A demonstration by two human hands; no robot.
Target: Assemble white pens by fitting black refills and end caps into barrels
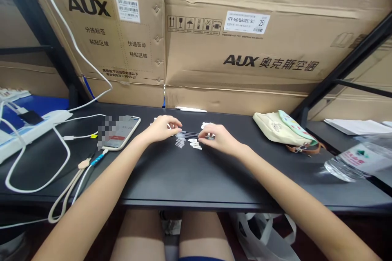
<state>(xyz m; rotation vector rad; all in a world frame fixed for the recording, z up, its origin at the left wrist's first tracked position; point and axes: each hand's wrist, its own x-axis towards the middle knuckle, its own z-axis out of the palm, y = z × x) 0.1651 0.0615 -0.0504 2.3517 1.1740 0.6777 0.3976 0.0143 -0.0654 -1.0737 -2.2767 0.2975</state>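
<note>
Near the back of the black desk (196, 179), my left hand (163, 128) curls its fingers, thumb and fingertips close together by a small bunch of clear, loop-ended pieces (180, 140). My right hand (216, 136) is pinched, its fingertips by the right end of thin dark strands (191, 135) that stretch between the two hands. What each hand grips is too small to make out. Short white sticks (195, 144) lie in a row in front of the strands. A few small white pieces (205, 124) sit behind my right hand.
A white pen (191, 109) lies at the back by the cardboard boxes (214, 73). Left are a phone (124, 132), white cables (65, 159) and a power strip (36, 132). Right are a cream pouch (272, 130) and a water bottle (352, 161). A plastic bag (263, 238) hangs below.
</note>
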